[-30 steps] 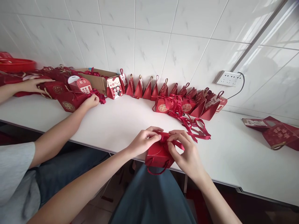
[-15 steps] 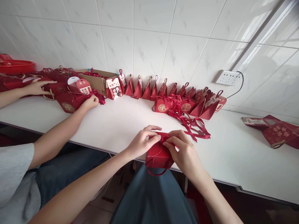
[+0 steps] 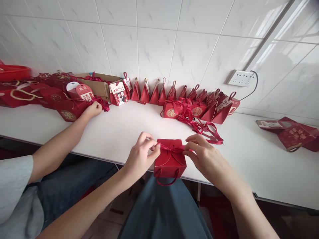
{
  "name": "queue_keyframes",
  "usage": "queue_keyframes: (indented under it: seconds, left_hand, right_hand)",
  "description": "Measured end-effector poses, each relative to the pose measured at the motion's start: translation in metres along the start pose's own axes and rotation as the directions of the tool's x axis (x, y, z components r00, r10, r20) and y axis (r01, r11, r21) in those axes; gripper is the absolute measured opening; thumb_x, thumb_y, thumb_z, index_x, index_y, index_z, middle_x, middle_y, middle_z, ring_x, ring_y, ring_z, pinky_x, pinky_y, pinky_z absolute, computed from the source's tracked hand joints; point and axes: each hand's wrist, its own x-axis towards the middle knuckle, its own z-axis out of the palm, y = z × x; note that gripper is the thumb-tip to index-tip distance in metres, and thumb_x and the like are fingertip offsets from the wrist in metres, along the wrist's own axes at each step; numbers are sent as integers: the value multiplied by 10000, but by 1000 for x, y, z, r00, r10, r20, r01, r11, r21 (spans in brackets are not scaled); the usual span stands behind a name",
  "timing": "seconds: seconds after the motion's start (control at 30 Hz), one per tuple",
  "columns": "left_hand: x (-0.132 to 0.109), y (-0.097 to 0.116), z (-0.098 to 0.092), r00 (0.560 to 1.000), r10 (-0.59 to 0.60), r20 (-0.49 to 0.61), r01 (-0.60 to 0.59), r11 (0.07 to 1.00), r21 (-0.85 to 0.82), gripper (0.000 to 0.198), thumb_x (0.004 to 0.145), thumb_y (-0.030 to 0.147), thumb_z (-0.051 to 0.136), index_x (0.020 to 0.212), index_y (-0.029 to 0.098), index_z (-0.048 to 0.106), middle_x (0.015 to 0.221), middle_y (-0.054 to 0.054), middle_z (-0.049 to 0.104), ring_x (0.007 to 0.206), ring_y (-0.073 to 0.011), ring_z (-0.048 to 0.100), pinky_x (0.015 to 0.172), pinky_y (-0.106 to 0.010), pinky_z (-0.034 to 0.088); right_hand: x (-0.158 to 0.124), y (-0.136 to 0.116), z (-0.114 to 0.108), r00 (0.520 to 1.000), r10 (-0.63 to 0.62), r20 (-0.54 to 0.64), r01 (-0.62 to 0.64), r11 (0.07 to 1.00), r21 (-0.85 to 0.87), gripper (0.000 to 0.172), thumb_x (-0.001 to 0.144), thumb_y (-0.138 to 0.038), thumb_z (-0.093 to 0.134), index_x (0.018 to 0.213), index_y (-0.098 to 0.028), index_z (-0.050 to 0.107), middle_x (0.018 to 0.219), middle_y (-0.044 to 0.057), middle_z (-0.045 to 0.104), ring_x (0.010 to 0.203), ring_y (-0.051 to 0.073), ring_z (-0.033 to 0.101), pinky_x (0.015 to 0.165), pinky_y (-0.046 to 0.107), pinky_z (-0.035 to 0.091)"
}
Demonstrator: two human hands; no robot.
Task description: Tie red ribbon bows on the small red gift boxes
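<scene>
A red gift box (image 3: 170,164) with a twisted cord handle (image 3: 167,183) lies at the table's front edge, in front of my lap. Across its top runs a red ribbon (image 3: 170,149), knotted in the middle into what looks like a bow. My left hand (image 3: 144,151) pinches the ribbon at the box's left side. On the other side, my right hand (image 3: 199,149) pinches the ribbon's right part. Between the two hands the ribbon is stretched sideways, and the knot sits over the box's curved flaps.
Red gift boxes (image 3: 154,94) stand in a row along the tiled wall, with loose ribbons (image 3: 208,131) before them. At left a co-worker's hand (image 3: 94,109) holds ribbon by another box (image 3: 69,111). A cardboard box (image 3: 99,89) stands behind. Folded red boxes (image 3: 294,132) lie at right.
My hands have moved apart from the middle of the box to its two sides, drawing the ribbon outward and uncovering the knot. The co-worker's other hand has left the view.
</scene>
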Motion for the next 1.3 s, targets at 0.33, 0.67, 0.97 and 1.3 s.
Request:
queue_keyframes:
  seconds: [0.33,0.67,0.97,1.3]
  left_hand:
    - [-4,19,-2,957,-231,174,254,960,-121,156,813,187,426,658,190,441,878,-23,503,739,-127,542,698,-270,469]
    - [3,18,7,928,-329,173,362,905,-222,262,861,345,458,669,180,521,848,-37,498,776,-154,550,660,-271,482]
    - [-2,9,6,919,-362,157,394,854,-340,243,849,285,476,660,173,581,891,-37,520,717,-113,546,582,-199,482]
    - [-1,8,4,906,-403,125,422,848,-320,315,833,274,471,544,173,399,751,-6,437,595,-93,439,516,-213,392]
  right_hand:
    - [-14,-14,-5,959,284,13,-282,947,154,470,931,-585,343,656,-213,428,591,3,491,491,140,440,463,254,347]
    - [-6,-10,24,857,420,298,-511,626,589,480,818,-612,480,589,-210,353,536,-49,354,499,100,299,462,235,244]
    - [-4,0,35,863,327,384,-460,195,866,422,819,-502,572,603,-190,388,605,-43,363,582,104,296,563,243,262]
    - [-11,3,50,864,349,363,-399,35,916,423,797,-467,625,589,-192,381,601,-46,327,574,105,269,548,246,243]
